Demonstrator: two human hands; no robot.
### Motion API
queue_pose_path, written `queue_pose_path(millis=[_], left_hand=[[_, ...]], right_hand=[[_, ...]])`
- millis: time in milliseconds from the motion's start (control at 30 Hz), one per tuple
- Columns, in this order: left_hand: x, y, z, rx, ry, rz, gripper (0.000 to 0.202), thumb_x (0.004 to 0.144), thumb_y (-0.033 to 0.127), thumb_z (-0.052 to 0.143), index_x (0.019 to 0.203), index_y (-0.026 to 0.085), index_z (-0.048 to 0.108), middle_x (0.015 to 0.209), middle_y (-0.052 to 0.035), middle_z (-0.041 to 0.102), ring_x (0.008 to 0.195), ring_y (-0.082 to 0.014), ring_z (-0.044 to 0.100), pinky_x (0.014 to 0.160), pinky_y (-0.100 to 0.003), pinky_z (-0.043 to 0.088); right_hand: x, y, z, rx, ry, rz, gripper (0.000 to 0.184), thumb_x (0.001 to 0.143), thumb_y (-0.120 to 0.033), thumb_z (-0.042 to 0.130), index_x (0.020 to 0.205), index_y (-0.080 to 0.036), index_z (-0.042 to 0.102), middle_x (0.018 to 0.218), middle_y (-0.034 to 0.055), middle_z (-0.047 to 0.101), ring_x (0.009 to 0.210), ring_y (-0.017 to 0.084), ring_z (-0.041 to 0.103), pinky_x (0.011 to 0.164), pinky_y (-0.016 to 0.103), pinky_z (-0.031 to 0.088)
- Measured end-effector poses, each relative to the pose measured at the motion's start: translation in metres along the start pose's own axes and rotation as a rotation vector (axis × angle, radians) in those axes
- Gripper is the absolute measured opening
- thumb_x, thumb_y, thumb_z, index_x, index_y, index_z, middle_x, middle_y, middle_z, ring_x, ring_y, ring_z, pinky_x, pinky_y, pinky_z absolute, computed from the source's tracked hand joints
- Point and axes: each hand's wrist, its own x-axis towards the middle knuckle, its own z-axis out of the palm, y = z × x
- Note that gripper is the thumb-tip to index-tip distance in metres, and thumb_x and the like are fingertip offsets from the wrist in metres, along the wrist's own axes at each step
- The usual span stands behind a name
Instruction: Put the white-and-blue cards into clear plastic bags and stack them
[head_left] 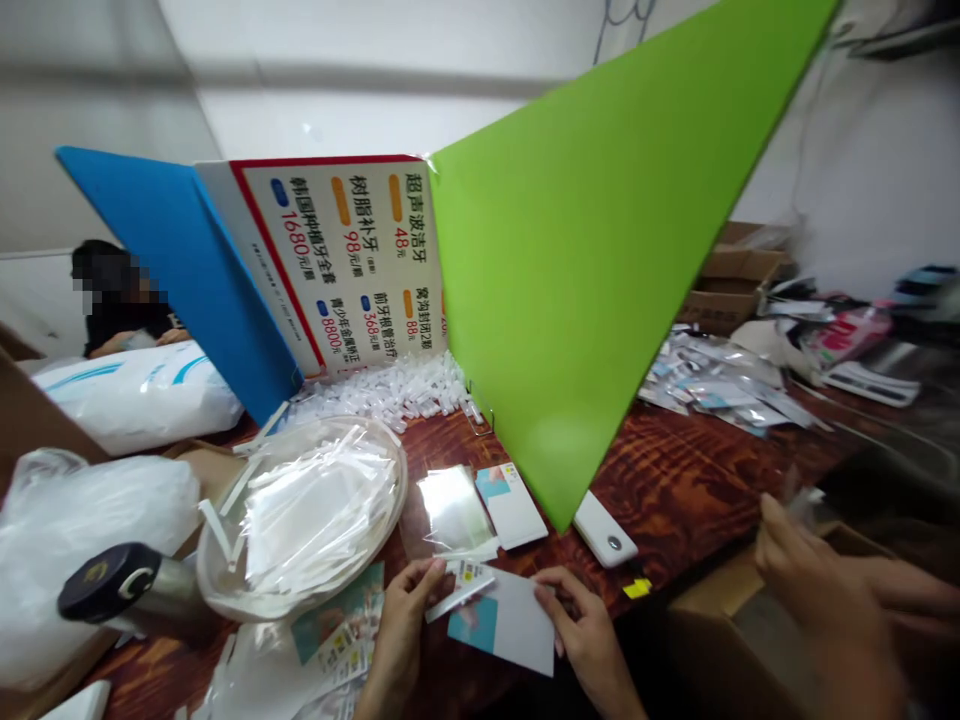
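Observation:
My left hand (409, 610) is closed, thumb pressed on a narrow white printed piece (466, 582) with a small yellow patch. I cannot tell whether that piece is separate from the white-and-teal card (517, 618) it overlaps. The card's right edge is pinched between thumb and fingers of my right hand (577, 610). Just beyond my hands lie a stack of clear plastic sleeves (454, 505) and another white-and-teal card (521, 510). Left of my left hand, filled clear packets (330, 660) are piled on the table.
A round tub (401, 480) holds white strips. Behind it, small translucent plastic pieces (382, 390) lie heaped before blue, printed and green boards (570, 260). A dark-lidded bottle (142, 595) stands left; a white device (604, 530) lies right. Other people's hands (825, 590) work over a box (750, 620).

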Motion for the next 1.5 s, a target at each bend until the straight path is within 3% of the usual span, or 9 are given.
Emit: queue_pose_path(millis=[200,467,600,733,833,900,1000,1100,1500], left_hand=[[-0.008,-0.012,0.010,0.153,-0.052,-0.063,0.042,0.066,0.053,0.084,0.079,0.013,0.078,0.075,-0.0058,0.075,0.071,-0.0179,0.064,0.067,-0.024,0.046],[-0.002,-0.008,0.025,0.016,-0.065,-0.114,0.043,0.069,0.049,0.084,0.094,0.014,0.077,0.086,-0.0074,0.077,0.076,-0.0205,0.069,0.073,-0.028,0.053],[0.001,-0.023,0.029,0.078,-0.053,-0.132,0.049,0.062,0.052,0.088,0.088,0.013,0.076,0.067,-0.0047,0.072,0.059,-0.0183,0.065,0.060,-0.027,0.051],[0.003,-0.037,0.030,0.140,-0.044,-0.129,0.050,0.052,0.055,0.091,0.068,0.012,0.073,0.049,-0.0015,0.062,0.048,-0.0166,0.059,0.053,-0.028,0.047],[0.001,-0.031,0.029,0.091,-0.066,-0.163,0.055,0.055,0.058,0.089,0.082,0.011,0.076,0.060,-0.0079,0.070,0.057,-0.0232,0.067,0.061,-0.033,0.052],[-0.003,-0.023,0.027,0.056,-0.090,-0.185,0.059,0.058,0.056,0.088,0.091,0.010,0.077,0.071,-0.0123,0.075,0.066,-0.0271,0.071,0.067,-0.037,0.054],[-0.011,-0.012,0.025,0.046,-0.118,-0.194,0.056,0.059,0.051,0.090,0.093,0.008,0.077,0.077,-0.0151,0.077,0.071,-0.0287,0.072,0.071,-0.037,0.053],[-0.018,-0.007,0.026,0.031,-0.161,-0.194,0.053,0.063,0.047,0.089,0.095,0.008,0.076,0.079,-0.0150,0.077,0.072,-0.0278,0.072,0.069,-0.035,0.053],[-0.029,-0.005,0.025,0.163,-0.381,-0.152,0.057,0.067,0.054,0.083,0.102,0.009,0.077,0.094,-0.0141,0.077,0.088,-0.0303,0.069,0.087,-0.040,0.051]], right_hand=[[0.001,0.007,0.015,0.123,0.146,0.016,0.040,0.081,-0.057,0.069,0.086,-0.017,0.068,0.060,-0.0009,0.061,0.039,0.007,0.040,0.035,0.018,0.028],[-0.003,0.019,0.024,0.207,0.226,0.037,0.041,0.084,-0.059,0.066,0.089,-0.018,0.065,0.063,0.0000,0.063,0.038,0.008,0.043,0.034,0.019,0.031],[-0.004,0.020,0.037,0.287,0.279,0.064,0.043,0.084,-0.062,0.065,0.087,-0.019,0.059,0.053,-0.0054,0.055,0.032,0.006,0.038,0.031,0.017,0.027],[-0.008,0.016,0.042,0.430,0.130,-0.002,0.037,0.090,-0.053,0.062,0.108,-0.021,0.057,0.064,-0.0034,0.062,0.044,0.011,0.056,0.043,0.020,0.047],[-0.013,0.018,0.037,0.449,-0.072,-0.039,0.059,0.089,-0.044,0.066,0.140,-0.029,0.043,0.105,0.0051,0.069,0.052,0.010,0.063,0.049,0.024,0.054],[-0.016,0.020,0.033,0.388,-0.133,-0.033,0.072,0.086,-0.040,0.070,0.148,-0.032,0.036,0.109,0.0058,0.070,0.050,0.010,0.063,0.048,0.024,0.053],[-0.016,0.017,0.032,0.290,-0.108,-0.060,0.071,0.081,-0.035,0.076,0.145,-0.030,0.046,0.113,0.0079,0.072,0.079,0.020,0.073,0.071,0.031,0.060],[-0.015,0.012,0.036,0.252,-0.059,-0.073,0.061,0.077,-0.033,0.079,0.135,-0.029,0.059,0.131,0.0093,0.066,0.120,0.029,0.063,0.098,0.040,0.054],[-0.009,0.020,0.048,0.278,0.057,-0.051,0.054,0.067,-0.034,0.084,0.116,-0.022,0.065,0.114,0.0118,0.072,0.102,0.030,0.069,0.091,0.041,0.056]])
